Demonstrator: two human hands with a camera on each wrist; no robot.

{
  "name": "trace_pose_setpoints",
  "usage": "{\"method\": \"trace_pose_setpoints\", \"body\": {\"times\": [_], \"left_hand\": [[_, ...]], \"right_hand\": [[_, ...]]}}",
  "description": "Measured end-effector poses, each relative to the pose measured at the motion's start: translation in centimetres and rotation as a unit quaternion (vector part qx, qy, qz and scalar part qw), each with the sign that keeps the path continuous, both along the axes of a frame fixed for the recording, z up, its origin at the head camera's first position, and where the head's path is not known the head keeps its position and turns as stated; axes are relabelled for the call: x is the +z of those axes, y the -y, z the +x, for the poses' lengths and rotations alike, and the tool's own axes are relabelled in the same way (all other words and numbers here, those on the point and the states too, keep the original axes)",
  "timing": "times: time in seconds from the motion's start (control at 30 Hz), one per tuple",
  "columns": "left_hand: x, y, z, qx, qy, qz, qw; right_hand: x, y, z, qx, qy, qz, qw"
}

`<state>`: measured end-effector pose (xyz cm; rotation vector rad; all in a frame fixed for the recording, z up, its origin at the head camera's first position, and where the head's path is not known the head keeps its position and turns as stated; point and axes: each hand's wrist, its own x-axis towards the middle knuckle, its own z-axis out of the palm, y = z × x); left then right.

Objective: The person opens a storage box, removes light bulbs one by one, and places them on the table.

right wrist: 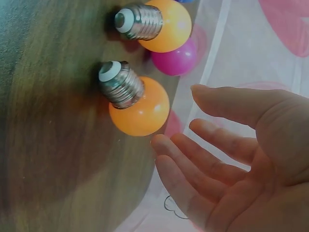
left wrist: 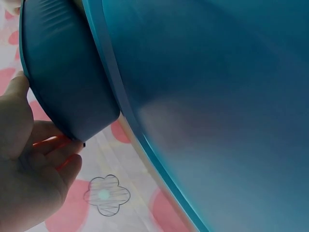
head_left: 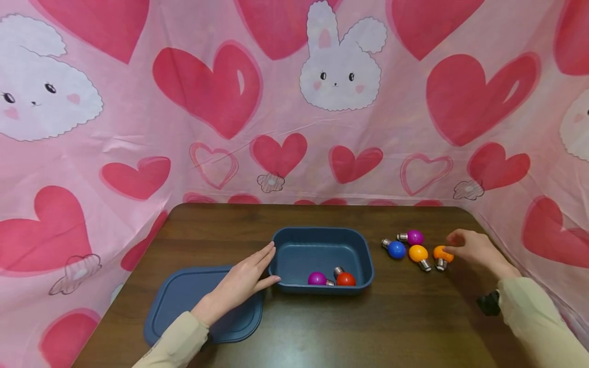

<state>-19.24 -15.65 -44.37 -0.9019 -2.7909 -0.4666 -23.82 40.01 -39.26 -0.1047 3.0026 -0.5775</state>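
Note:
In the head view my left hand (head_left: 250,272) rests with fairly straight fingers against the left rim of a dark blue box (head_left: 317,256). Its fingertips touch the box wall (left wrist: 67,82) in the left wrist view. Inside the box, along the near side, lie a purple light bulb (head_left: 316,278) and a red light bulb (head_left: 346,279). My right hand (head_left: 476,250) is just right of an orange light bulb (head_left: 440,253). The right wrist view shows the fingers spread and apart from that orange bulb (right wrist: 142,108), with nothing between them.
A yellow-orange bulb (head_left: 417,253), a blue bulb (head_left: 397,250) and another purple bulb (head_left: 415,237) lie right of the box. The dark blue lid (head_left: 177,294) lies flat at the left, partly under my left forearm. Behind the wooden table (head_left: 322,332) hangs a pink heart-patterned cloth (head_left: 285,112).

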Motion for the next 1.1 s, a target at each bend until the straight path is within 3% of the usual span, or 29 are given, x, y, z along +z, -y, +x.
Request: {"method": "trace_pose_setpoints", "body": {"times": [0.13,0.23,0.57,0.83,1.1], "left_hand": [[0.1,0.0,0.0,0.001,0.0,-0.002,1.0],[0.1,0.1,0.0,0.002,0.002,-0.002,1.0],[0.0,0.1,-0.1,0.002,-0.001,0.0,1.0],[0.2,0.0,0.0,0.001,-0.006,-0.001,1.0],[0.0,0.0,0.0,-0.002,-0.007,-0.002,1.0]], "right_hand": [[0.2,0.3,0.0,0.005,-0.01,0.003,0.9999],[0.3,1.0,-0.1,0.023,-0.042,0.008,0.9988],[1.6,5.1,-0.1,0.077,-0.109,0.008,0.991],[2.7,8.6,0.4,0.115,-0.101,-0.019,0.988],[2.8,11.8,1.3,0.17,-0.099,-0.068,0.9782]]}}
